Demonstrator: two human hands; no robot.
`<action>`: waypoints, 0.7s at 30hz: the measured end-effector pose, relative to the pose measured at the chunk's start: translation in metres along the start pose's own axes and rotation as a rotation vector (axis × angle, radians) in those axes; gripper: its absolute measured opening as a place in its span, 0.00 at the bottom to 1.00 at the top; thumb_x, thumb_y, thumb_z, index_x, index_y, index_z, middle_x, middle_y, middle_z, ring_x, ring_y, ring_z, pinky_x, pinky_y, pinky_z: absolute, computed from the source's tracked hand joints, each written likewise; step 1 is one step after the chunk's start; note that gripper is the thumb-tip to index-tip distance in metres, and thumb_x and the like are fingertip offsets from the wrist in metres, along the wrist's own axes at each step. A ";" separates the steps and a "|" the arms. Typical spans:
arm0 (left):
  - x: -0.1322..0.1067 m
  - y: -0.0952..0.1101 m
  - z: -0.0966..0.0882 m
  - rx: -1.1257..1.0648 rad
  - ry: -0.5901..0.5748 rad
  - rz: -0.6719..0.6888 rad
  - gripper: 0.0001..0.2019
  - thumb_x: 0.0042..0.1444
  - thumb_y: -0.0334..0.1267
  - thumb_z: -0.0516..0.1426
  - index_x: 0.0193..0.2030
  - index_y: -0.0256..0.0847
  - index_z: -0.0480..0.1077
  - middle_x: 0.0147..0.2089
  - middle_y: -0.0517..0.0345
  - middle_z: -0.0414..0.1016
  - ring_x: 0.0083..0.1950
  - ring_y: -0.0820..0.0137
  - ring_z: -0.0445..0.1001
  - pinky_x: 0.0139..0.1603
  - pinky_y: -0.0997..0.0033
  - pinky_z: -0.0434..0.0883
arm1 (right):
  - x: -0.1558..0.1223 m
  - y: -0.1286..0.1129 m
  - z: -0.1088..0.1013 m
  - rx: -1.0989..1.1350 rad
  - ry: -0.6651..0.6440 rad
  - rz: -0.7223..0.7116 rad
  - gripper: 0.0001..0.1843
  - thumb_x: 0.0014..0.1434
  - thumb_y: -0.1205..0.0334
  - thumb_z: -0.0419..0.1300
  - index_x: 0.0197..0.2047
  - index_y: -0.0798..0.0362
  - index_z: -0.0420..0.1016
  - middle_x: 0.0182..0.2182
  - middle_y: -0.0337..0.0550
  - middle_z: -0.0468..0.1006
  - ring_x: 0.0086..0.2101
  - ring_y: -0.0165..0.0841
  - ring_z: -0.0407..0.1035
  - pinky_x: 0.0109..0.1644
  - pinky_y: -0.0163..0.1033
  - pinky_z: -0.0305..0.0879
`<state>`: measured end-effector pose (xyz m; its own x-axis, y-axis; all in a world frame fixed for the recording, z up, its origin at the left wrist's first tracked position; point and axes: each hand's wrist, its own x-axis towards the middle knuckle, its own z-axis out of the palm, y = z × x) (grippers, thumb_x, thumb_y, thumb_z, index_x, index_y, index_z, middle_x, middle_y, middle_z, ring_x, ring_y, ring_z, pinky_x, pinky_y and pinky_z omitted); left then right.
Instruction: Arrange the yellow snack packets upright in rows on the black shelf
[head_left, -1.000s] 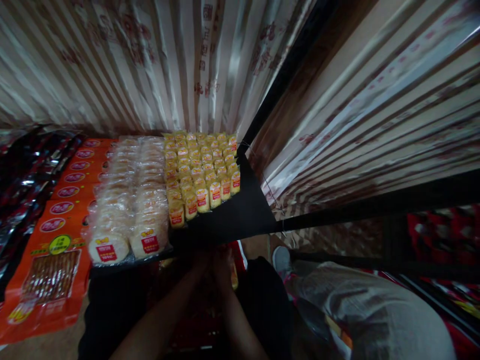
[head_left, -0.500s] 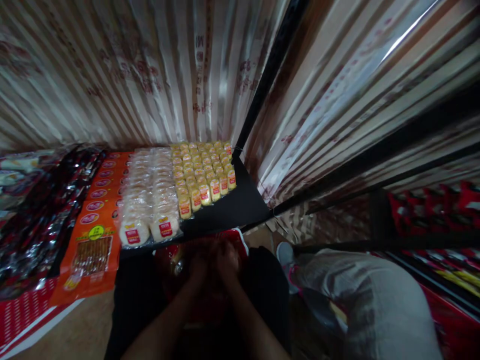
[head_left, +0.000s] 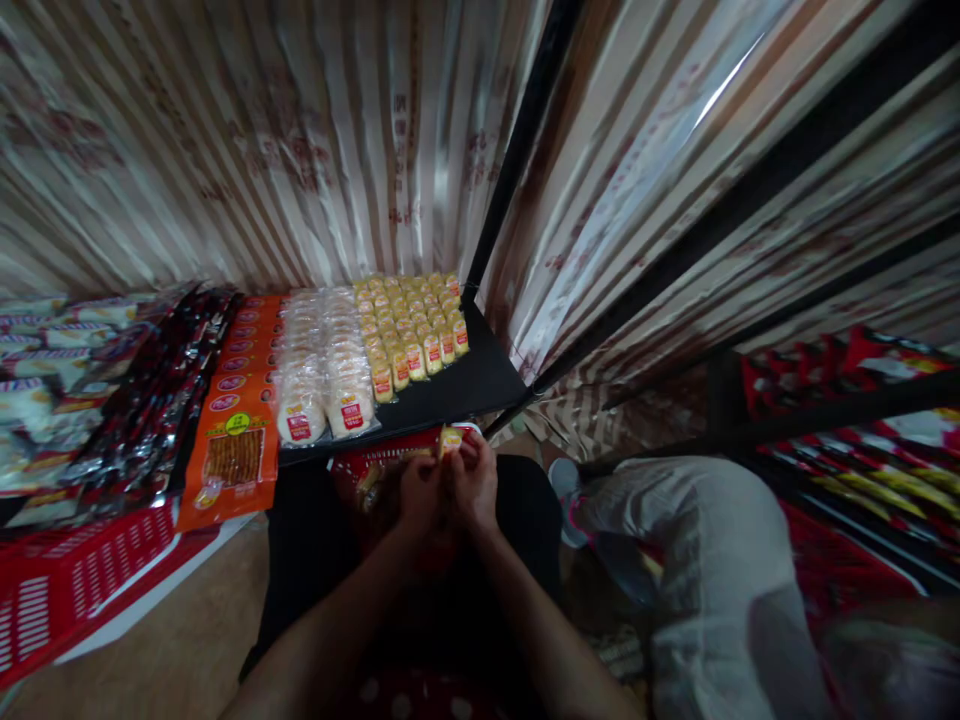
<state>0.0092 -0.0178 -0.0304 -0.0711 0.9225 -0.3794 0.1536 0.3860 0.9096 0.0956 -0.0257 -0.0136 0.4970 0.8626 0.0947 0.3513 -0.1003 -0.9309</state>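
Note:
My left hand (head_left: 418, 492) and my right hand (head_left: 472, 485) are pressed together just below the front edge of a black shelf (head_left: 457, 388). The right hand's fingers pinch a small yellow snack packet (head_left: 450, 439). The left hand's fingers are curled beside it, and what they hold is hidden. Under the hands sits a red basket (head_left: 375, 462) with more packets in it. On the shelf stand rows of small yellow packets (head_left: 411, 330), round white cakes in clear wrap (head_left: 324, 368) and orange flat packs (head_left: 234, 420).
Dark shiny packs (head_left: 150, 410) and pale packs (head_left: 37, 370) lie at the left. A red crate (head_left: 67, 590) lies at lower left. A big grey plastic bag (head_left: 705, 560) sits at the right beside a black rack (head_left: 810, 420). Striped foil curtains hang behind.
The view has pulled back and turned left. My hands have risen from the dark basket, and the right one now shows a yellow packet near the shelf edge.

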 end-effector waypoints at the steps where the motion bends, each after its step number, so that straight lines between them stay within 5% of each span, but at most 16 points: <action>1: -0.002 0.004 0.001 0.007 0.016 0.031 0.05 0.49 0.30 0.53 0.34 0.37 0.67 0.37 0.53 0.74 0.40 0.71 0.72 0.45 0.69 0.68 | 0.000 -0.002 -0.002 0.029 -0.008 0.023 0.20 0.54 0.57 0.52 0.50 0.55 0.64 0.44 0.49 0.72 0.40 0.34 0.71 0.46 0.41 0.68; 5: -0.006 0.015 0.006 -0.014 0.046 0.101 0.05 0.48 0.29 0.52 0.32 0.37 0.66 0.35 0.53 0.74 0.38 0.70 0.73 0.44 0.70 0.68 | 0.001 -0.013 -0.011 0.036 -0.044 0.071 0.19 0.54 0.53 0.53 0.47 0.53 0.67 0.38 0.45 0.76 0.36 0.34 0.73 0.41 0.40 0.70; 14: -0.006 0.052 0.031 -0.226 -0.074 0.137 0.04 0.51 0.36 0.52 0.32 0.39 0.65 0.32 0.55 0.76 0.34 0.69 0.75 0.39 0.69 0.70 | 0.024 -0.030 -0.024 -0.105 0.017 0.035 0.27 0.50 0.53 0.55 0.53 0.53 0.65 0.48 0.51 0.72 0.44 0.39 0.70 0.47 0.42 0.67; 21: 0.018 0.098 0.037 0.100 -0.098 0.249 0.09 0.54 0.31 0.46 0.33 0.41 0.67 0.34 0.57 0.75 0.37 0.71 0.73 0.41 0.71 0.69 | 0.069 -0.027 -0.025 -0.017 0.075 -0.038 0.28 0.52 0.54 0.54 0.55 0.55 0.62 0.49 0.53 0.70 0.44 0.39 0.70 0.48 0.44 0.66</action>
<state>0.0594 0.0371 0.0454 0.0754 0.9834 -0.1652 0.2510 0.1416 0.9576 0.1403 0.0247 0.0265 0.5410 0.8262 0.1570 0.3842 -0.0767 -0.9201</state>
